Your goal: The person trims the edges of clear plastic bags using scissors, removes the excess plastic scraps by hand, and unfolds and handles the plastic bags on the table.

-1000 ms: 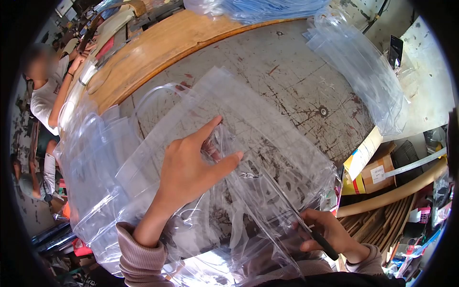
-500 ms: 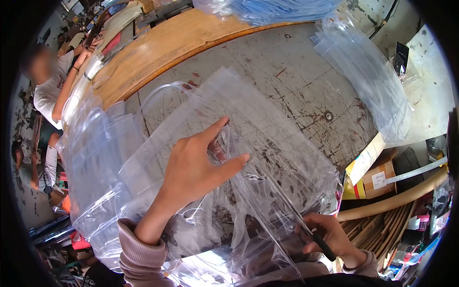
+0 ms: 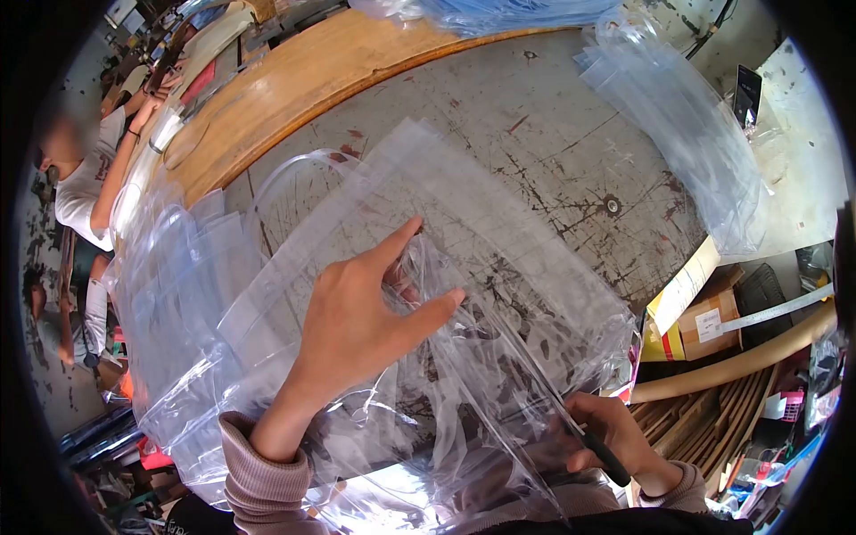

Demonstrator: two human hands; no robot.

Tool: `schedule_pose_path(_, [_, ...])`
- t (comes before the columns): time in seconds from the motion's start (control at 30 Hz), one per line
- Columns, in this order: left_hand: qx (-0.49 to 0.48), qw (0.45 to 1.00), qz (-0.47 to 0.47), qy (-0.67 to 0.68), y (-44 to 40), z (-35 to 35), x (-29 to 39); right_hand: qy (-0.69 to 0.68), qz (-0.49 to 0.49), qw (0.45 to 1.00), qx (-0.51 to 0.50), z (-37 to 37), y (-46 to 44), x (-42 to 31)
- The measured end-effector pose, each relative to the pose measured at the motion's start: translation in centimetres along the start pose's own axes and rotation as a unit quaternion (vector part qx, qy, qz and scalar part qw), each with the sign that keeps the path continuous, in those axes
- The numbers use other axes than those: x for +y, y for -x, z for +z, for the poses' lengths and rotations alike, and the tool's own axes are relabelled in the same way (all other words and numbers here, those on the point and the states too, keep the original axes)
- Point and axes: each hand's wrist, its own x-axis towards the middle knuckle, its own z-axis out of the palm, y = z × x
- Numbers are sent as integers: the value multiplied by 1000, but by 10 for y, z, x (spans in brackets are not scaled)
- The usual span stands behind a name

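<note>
- Left hand (image 3: pixel 357 308): thumb and index finger spread wide, bunched clear plastic between and under them; other fingers curled below, partly hidden, can't tell how firmly they hold it.
- Right hand (image 3: pixel 617 439): closed round the handle of black-handled scissors (image 3: pixel 603 458), blades angled up and away toward the left hand, lying along the plastic; blade gap unclear.
- Clear plastic bag (image 3: pixel 486 201): under and around the left grip, flat beyond it, crumpled between the hands and toward the body. Near edge hard to separate from other film.
- Clear plastic loop (image 3: pixel 287 169): beyond and left of the left grip, curving over the grey worktop (image 3: pixel 571 116), which is scratched and stained.
- Stack of clear bags (image 3: pixel 178 294): left of the left grip, overlapping layers, glare on them.
- Second clear stack (image 3: pixel 682 134): beyond and right of both grips, on the far right of the worktop.
- Wooden board (image 3: pixel 330 76): far side, past the left grip, curved edge; bluish plastic pile (image 3: pixel 526 13) just beyond.
- Phone (image 3: pixel 747 96): far right, beside second stack.
- Cardboard box (image 3: pixel 710 323), beige tube (image 3: pixel 740 364): right of the right grip, off the worktop.
- Co-worker (image 3: pixel 85 183): far left, white top, hands apart from these.
</note>
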Motion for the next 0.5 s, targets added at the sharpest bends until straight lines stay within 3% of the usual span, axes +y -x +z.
schedule_pose_path(0.23, [17, 1000, 24, 5, -1, 3, -6, 29, 16, 999, 15, -3, 0, -2])
schedule_pose_path(0.43, [-17, 999, -42, -5, 2, 0, 2, 32, -12, 999, 10, 1, -3, 1])
schedule_pose_path(0.5, [7, 1000, -5, -1, 3, 3, -3, 41, -15, 999, 12, 1, -4, 2])
